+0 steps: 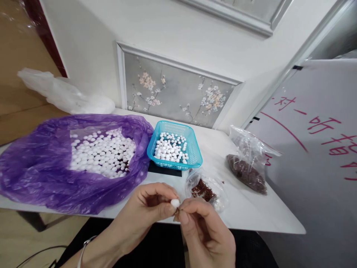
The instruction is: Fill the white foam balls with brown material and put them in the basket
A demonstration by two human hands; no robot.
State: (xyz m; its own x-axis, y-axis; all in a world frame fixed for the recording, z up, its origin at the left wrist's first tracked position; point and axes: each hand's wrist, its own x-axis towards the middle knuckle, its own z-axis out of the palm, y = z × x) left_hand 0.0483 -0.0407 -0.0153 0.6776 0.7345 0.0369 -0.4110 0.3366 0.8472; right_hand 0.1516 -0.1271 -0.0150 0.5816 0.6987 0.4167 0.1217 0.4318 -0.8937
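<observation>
My left hand (145, 214) pinches a small white ball (175, 203) between thumb and fingertips at the table's front edge. My right hand (205, 230) meets it from the right, its thumb and forefinger closed on a tiny brown piece (176, 211) pressed against the ball. Just beyond my fingers lies a small clear bag (208, 188) of brown pieces. A blue plastic basket (195, 158) holding several white balls sits behind it. A big purple bag (41, 163) full of white balls lies open at the left.
A second clear bag of brown pieces (247, 167) lies at the right on the white table (251, 212). A crumpled clear plastic sheet (61, 93) sits at the back left. A white board with red writing (320, 149) leans at the right.
</observation>
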